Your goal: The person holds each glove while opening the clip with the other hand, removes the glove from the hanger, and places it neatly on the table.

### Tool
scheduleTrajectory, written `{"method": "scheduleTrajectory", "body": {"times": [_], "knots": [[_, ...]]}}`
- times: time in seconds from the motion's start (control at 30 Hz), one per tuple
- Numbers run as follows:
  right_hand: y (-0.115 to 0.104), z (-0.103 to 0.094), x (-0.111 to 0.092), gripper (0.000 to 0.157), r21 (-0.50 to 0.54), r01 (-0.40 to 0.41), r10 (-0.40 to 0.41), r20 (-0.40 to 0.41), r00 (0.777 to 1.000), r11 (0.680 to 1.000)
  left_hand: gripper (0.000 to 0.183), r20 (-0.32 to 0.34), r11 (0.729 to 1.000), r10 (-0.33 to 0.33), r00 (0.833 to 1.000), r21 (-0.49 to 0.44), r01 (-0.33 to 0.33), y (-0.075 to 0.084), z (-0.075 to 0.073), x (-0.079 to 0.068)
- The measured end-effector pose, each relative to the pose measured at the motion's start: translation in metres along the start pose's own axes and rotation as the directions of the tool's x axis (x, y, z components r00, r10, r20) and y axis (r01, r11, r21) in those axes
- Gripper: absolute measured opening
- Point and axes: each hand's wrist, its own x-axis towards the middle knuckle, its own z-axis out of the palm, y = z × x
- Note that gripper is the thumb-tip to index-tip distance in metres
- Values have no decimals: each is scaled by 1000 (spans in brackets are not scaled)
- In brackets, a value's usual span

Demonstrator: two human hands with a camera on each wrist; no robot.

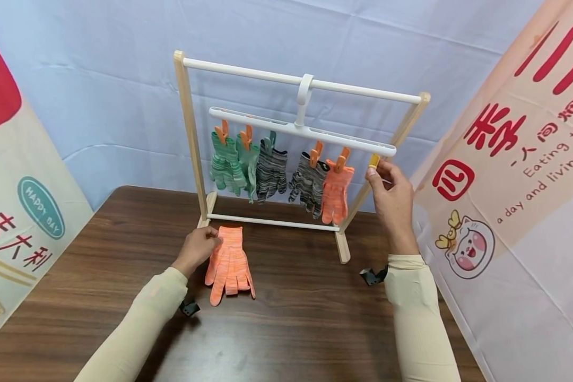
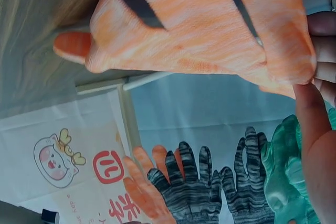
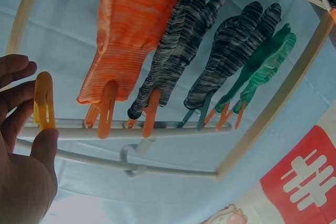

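My left hand (image 1: 198,250) pinches an orange knit glove (image 1: 230,261) by a corner of its cuff, the glove's fingers pointing toward me. In the left wrist view, thumb and fingers close on the edge of that cuff. At the right end of a white clip hanger (image 1: 267,121), my right hand (image 1: 393,201) pinches a yellow clothespin (image 3: 44,100) between thumb and fingers. Green gloves (image 1: 226,164), grey-black striped gloves (image 1: 271,172) and another orange glove (image 1: 335,196) hang from the same hanger on orange and dark green clothespins.
A wooden stand with a white top rod (image 1: 248,71) carries the hanger by its hook (image 1: 304,93). It stands at the back of a dark wood table (image 1: 291,329). Printed cloths (image 1: 496,175) flank both sides, and a pale sheet (image 1: 124,95) hangs behind.
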Motion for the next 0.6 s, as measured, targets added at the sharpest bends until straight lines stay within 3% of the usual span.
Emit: {"method": "scheduleTrajectory", "body": {"times": [0.3, 0.6], "knots": [[0, 0, 0, 35, 1, 4, -4, -2, 1000, 1000, 21, -29, 994, 12, 1000, 111, -9, -5, 1, 5], [0, 0, -2, 35, -15, 3, -2, 3, 1000, 1000, 17, -83, 952, 31, 996, 308, -4, -4, -1, 4]]}}
